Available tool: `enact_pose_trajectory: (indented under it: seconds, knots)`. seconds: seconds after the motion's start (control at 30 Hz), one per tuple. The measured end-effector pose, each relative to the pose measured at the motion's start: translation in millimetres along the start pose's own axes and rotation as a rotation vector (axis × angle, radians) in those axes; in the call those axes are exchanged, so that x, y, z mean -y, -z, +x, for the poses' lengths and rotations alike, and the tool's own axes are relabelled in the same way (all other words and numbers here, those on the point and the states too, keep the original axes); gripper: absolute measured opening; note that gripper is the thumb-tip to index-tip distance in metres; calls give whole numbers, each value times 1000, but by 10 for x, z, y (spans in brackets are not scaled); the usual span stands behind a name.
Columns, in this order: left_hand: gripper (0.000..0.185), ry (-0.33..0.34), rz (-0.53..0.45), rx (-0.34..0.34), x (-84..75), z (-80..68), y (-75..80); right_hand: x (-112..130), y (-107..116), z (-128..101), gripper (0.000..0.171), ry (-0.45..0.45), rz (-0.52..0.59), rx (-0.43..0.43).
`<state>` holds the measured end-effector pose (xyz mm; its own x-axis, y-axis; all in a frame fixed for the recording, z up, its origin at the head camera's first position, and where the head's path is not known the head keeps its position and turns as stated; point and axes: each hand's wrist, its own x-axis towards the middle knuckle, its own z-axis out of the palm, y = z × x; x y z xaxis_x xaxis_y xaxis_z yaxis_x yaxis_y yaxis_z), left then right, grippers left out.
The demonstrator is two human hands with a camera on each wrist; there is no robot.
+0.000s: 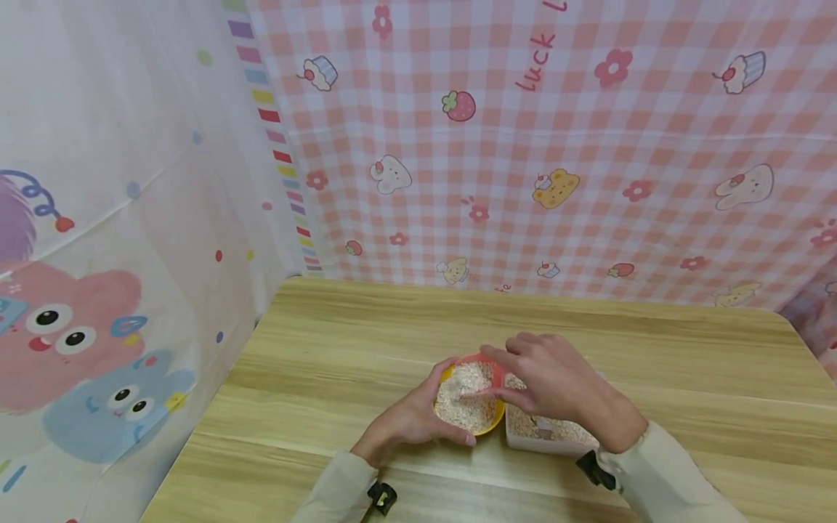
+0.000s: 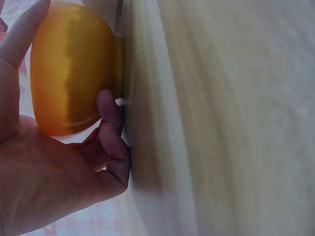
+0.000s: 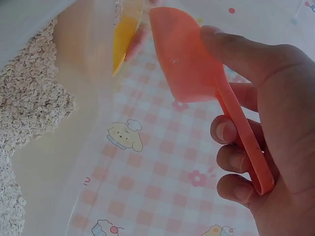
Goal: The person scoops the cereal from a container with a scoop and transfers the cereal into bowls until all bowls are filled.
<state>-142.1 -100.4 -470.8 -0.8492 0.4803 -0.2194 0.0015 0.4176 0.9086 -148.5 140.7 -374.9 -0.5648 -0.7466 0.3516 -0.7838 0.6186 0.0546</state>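
My left hand (image 1: pixel 408 421) cups the yellow bowl (image 1: pixel 469 398) from its 9 o'clock side, thumb curled round the near rim and fingers (image 2: pixel 110 110) wrapped against the outer wall, as the left wrist view shows. The bowl stands on the wooden bench (image 1: pixel 327 363), at about the 6 o'clock part of the bench top, and it is filled with pale oat flakes (image 1: pixel 466 396).

My right hand (image 1: pixel 556 381) comes in from 3 o'clock and hangs over the bowl's far rim. Its fingers (image 3: pixel 231 160) are curled round the handle of a pink scoop (image 3: pixel 189 59), the thumb pressed on top near the scoop's bowl. In the head view only a sliver of the scoop shows at the yellow bowl's 12 o'clock edge.

Touching the yellow bowl at its 3 o'clock side stands a clear plastic tub (image 1: pixel 546 432), also holding oat flakes, partly hidden under my right wrist.

Behind the bench at 12 o'clock hangs a pink checked cloth (image 1: pixel 556 145) with cartoon prints; at 9 o'clock hangs a white cloth (image 1: pixel 98 218) with coloured monsters
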Motion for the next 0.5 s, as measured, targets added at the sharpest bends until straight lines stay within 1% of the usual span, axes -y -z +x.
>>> enact_pose_trajectory:
  seconds: [0.13,0.37,0.5]
  knots:
    - [121,-3,0,-1,1,2,-3,-6,-7,10,57,21,-16,-29]
    - [117,-2,-9,-3,4,-1,-1,-16,-28,28,60,65,-74,-101]
    - [117,-10,-14,-2,9,4,-2,-7,-30,34,56,72,-110,-109]
